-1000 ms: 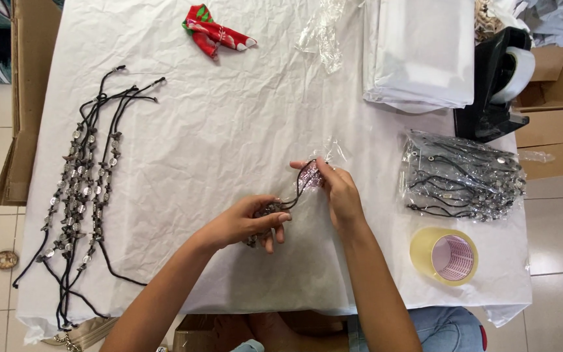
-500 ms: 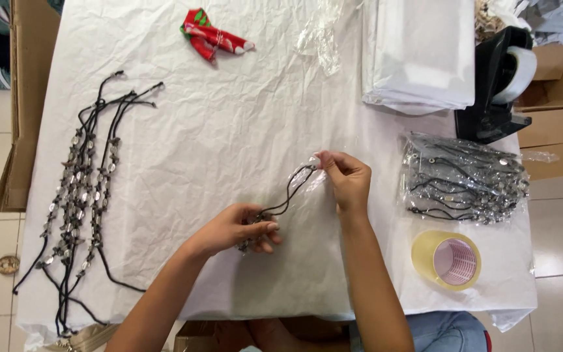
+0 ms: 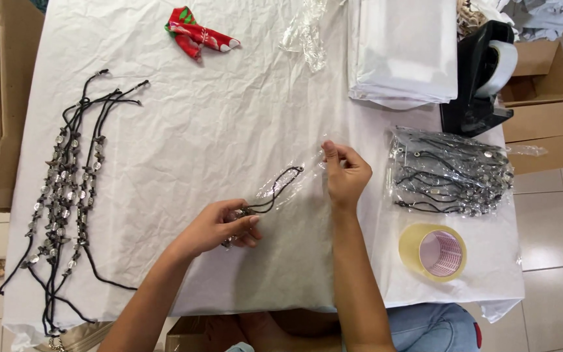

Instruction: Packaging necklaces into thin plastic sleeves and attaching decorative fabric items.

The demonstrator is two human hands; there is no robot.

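A black cord necklace with metal beads [image 3: 275,192] lies partly inside a clear plastic bag [image 3: 298,179] at the middle of the white-covered table [image 3: 229,117]. My left hand [image 3: 223,225] is shut on the beaded end of the necklace. My right hand [image 3: 343,173] pinches the far end of the clear bag, with its fingers closed on the plastic.
Several loose beaded necklaces [image 3: 63,195] lie at the left. Bagged necklaces [image 3: 451,173] are stacked at the right, next to a tape roll [image 3: 434,251] and a black tape dispenser [image 3: 480,78]. A pile of clear bags [image 3: 402,49] and a red cloth piece [image 3: 197,32] sit at the back.
My right hand has pulled the bag's end to the right and away from my left hand. The necklace cord now lies stretched out inside the bag.
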